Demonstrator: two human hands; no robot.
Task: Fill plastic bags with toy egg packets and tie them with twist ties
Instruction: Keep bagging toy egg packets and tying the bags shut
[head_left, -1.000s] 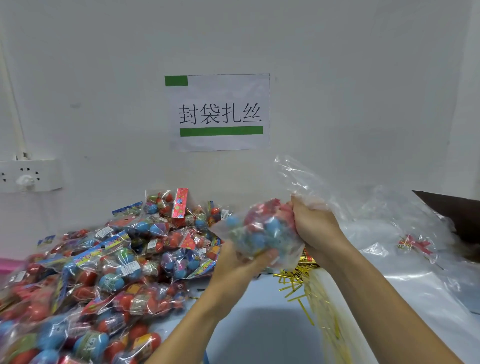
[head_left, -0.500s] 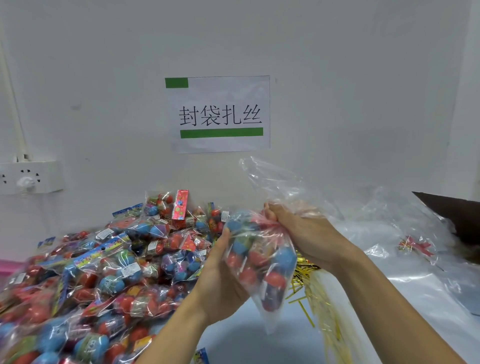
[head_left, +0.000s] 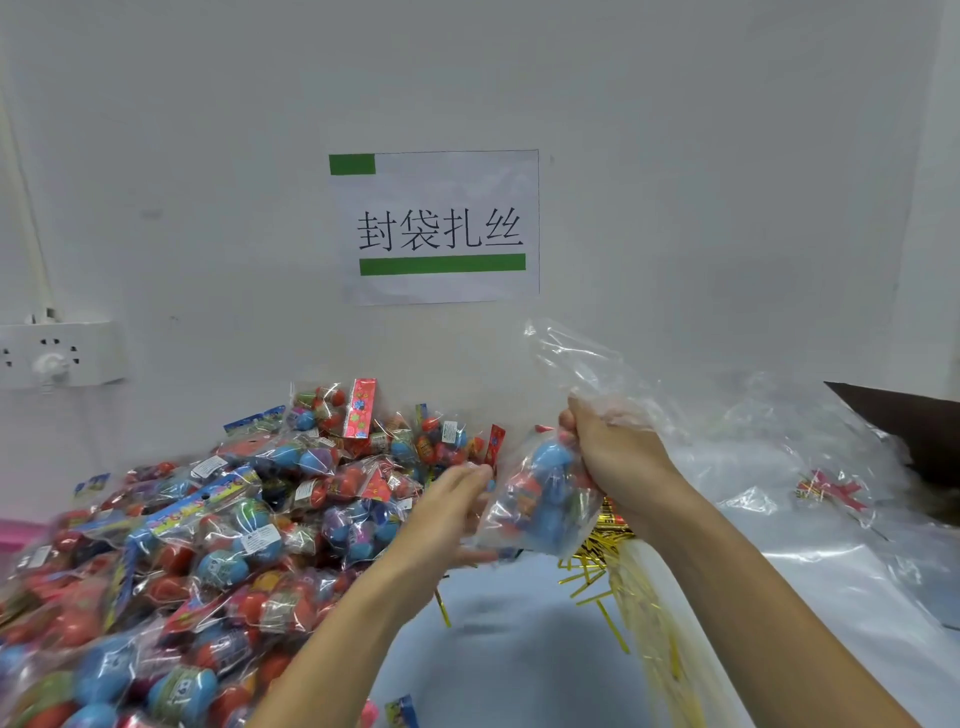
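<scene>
Left hand (head_left: 447, 512) motion-blurred, its grip perhaps loose, egg packet pile (head_left: 182, 545) cut off at left edge

A: Where is there room to pass?

B: The pale blue tabletop (head_left: 519, 670) lies bare between the two forearms.

A: And to the left?

B: A heaped pile of clear packets of red and blue toy eggs (head_left: 208, 519) blocks it, up to the wall.

A: To the right?

B: Loose gold twist ties (head_left: 623, 597) lie beside that gap, then flat clear plastic bags (head_left: 831, 545) and a dark cardboard flap (head_left: 904, 415).
</scene>
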